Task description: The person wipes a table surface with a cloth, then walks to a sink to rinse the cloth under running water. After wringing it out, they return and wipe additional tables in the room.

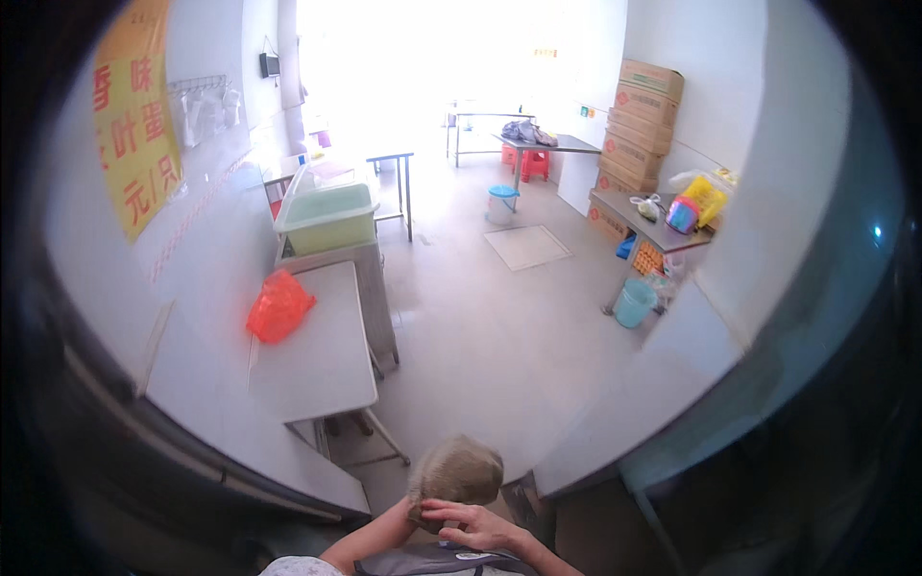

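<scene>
At the bottom centre a brown cloth glove or mitt (461, 471), blurred, covers my left hand up to the wrist, so its fingers are hidden. My right hand (479, 527) is bare and lies at the cuff of the covering, its fingertips touching the cloth near the left wrist. The fingers are slightly spread, and whether they pinch the cuff cannot be told. Grey clothing shows below both hands.
A folding table (324, 367) with a red plastic bag (281, 306) stands left, before a green plastic tub (331, 216). Right are a metal table (648, 223), a teal bucket (635, 302) and stacked cardboard boxes (637, 129). A lidded bucket (500, 205) stands farther off.
</scene>
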A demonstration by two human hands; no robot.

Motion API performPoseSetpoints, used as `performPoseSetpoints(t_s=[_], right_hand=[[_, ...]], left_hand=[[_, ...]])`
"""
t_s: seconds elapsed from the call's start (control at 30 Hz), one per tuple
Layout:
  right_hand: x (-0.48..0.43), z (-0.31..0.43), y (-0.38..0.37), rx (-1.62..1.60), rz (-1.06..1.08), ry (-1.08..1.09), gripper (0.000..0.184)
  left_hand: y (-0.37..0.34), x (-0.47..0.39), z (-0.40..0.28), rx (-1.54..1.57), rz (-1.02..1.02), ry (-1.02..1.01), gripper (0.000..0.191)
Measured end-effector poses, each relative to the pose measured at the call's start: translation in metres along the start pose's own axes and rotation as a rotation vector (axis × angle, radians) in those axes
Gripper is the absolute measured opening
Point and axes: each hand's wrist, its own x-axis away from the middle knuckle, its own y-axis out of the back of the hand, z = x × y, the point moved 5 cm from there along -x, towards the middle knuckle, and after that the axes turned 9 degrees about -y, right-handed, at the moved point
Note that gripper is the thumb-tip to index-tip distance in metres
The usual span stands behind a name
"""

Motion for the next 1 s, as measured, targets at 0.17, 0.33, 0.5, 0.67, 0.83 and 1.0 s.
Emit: performPoseSetpoints(t_s=[0.17,0.33,0.5,0.67,0.83,1.0], right_hand=[[-0.098,-0.067,0.129,-0.384,0.0,-0.582,0.027],[-0.203,-0.107,0.24,-0.462,-0.168,-0.242,0.021],[-0.254,-0.112,0.368,-0.599,-0.363,-0.33,0.021],[-0.291,-0.082,0.509,-0.613,-0.612,-0.288,0.022],[-0.345,-0.089,0.63,-0.647,-0.797,-0.255,0.022],[-0.425,-0.121,0.751,-0.658,-0.846,-0.283,0.023]], left_hand=[[0.112,-0.08,-0.074,-0.688,-0.062,-0.096,0.03],[0.144,-0.204,-0.112,-1.306,0.219,-0.268,0.028],[0.168,-0.337,-0.152,-1.381,0.43,-0.469,0.026],[0.254,-0.418,-0.215,-1.027,0.216,-1.084,0.038],[0.374,-0.543,-0.196,-0.894,0.405,-0.683,0.039],[0.581,-0.622,-0.117,-1.231,0.021,-0.074,0.036]])
